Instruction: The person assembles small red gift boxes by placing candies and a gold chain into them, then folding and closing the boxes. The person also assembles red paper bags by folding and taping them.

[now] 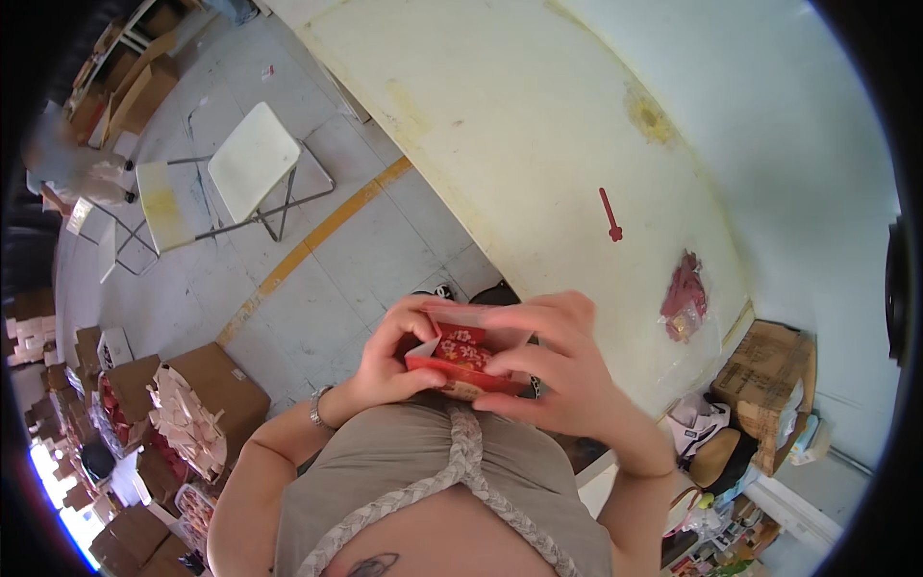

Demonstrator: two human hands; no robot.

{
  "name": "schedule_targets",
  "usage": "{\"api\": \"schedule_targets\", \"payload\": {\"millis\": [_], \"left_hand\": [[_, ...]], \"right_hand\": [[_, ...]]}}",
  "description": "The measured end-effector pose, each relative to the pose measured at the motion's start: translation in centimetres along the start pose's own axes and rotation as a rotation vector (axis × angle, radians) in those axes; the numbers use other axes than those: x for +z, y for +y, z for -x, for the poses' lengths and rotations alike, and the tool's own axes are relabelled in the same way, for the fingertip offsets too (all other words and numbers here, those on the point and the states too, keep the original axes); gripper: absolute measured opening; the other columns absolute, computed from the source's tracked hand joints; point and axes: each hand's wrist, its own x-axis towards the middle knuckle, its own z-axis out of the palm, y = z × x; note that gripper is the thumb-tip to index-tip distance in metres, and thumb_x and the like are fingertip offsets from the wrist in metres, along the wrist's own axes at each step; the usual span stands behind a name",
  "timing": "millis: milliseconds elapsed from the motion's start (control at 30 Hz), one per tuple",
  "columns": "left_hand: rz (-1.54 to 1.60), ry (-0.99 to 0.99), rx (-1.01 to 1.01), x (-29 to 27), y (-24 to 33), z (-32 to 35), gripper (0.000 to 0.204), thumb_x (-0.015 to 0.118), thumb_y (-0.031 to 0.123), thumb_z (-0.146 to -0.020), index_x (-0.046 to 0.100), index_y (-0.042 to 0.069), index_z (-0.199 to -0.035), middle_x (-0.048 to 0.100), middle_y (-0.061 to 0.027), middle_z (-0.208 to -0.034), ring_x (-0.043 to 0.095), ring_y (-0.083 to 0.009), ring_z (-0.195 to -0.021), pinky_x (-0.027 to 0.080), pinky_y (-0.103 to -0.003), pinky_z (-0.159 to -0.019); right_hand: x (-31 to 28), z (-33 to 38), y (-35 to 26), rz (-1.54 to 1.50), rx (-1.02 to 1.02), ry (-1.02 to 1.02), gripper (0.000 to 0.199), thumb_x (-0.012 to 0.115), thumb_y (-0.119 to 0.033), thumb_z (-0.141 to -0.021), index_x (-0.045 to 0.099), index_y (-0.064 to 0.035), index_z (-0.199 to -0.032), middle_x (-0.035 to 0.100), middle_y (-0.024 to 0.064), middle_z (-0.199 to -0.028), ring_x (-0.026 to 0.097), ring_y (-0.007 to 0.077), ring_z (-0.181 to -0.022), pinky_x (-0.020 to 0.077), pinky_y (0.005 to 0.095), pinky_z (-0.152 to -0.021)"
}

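Observation:
Close to my chest, both hands hold a small red paper box (450, 373) with its top side open toward me. A flowery red pattern with pale blossoms shows inside it. My left hand (389, 361) grips its left end, thumb along the near wall and fingers over the far side. On the right, my right hand (558, 358) is curled round the other end, with fingertips at the rim and the thumb below. Whether anything lies deep in the box I cannot tell.
A pale table (500, 106) spans the upper right, bearing a thin dark red strip (609, 213) and a clear bag of dark red pieces (685, 293). Cardboard boxes (216, 389) crowd the lower left. Folding chairs (255, 159) and a seated person (82, 173) are at left.

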Motion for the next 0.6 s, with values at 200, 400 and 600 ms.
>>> {"api": "schedule_targets", "payload": {"millis": [200,400,600], "left_hand": [[-0.043,0.022,0.129,0.0,0.3,0.3,0.05,0.082,0.031,-0.067,0.054,0.005,-0.099,0.046,-0.0201,-0.123,0.052,-0.0333,-0.113,0.042,-0.045,-0.095],[-0.001,0.028,-0.024,0.2,1.5,0.3,0.029,0.078,0.019,-0.073,0.061,0.001,-0.086,0.058,-0.0202,-0.11,0.06,-0.0286,-0.099,0.049,-0.036,-0.083],[-0.398,0.306,-0.339,2.1,0.3,-0.9,0.013,0.071,0.002,-0.077,0.059,-0.001,-0.073,0.065,-0.0115,-0.082,0.062,-0.0202,-0.077,0.049,-0.029,-0.068]], "right_hand": [[6.3,5.4,2.0,-0.987,0.245,0.358,0.054,0.087,-0.026,-0.062,0.051,-0.0103,-0.099,0.024,0.0267,-0.144,0.037,0.0414,-0.129,0.0371,0.0486,-0.102],[6.7,6.2,2.3,-0.544,-0.005,0.33,0.03,0.078,-0.015,-0.073,0.056,0.0004,-0.088,0.057,0.0279,-0.113,0.063,0.0389,-0.094,0.0527,0.0424,-0.079],[8.3,5.7,2.4,-0.212,0.447,0.505,0.008,0.063,0.001,-0.08,0.057,0.0005,-0.075,0.067,0.0163,-0.091,0.065,0.0227,-0.075,0.0504,0.0294,-0.064]]}}
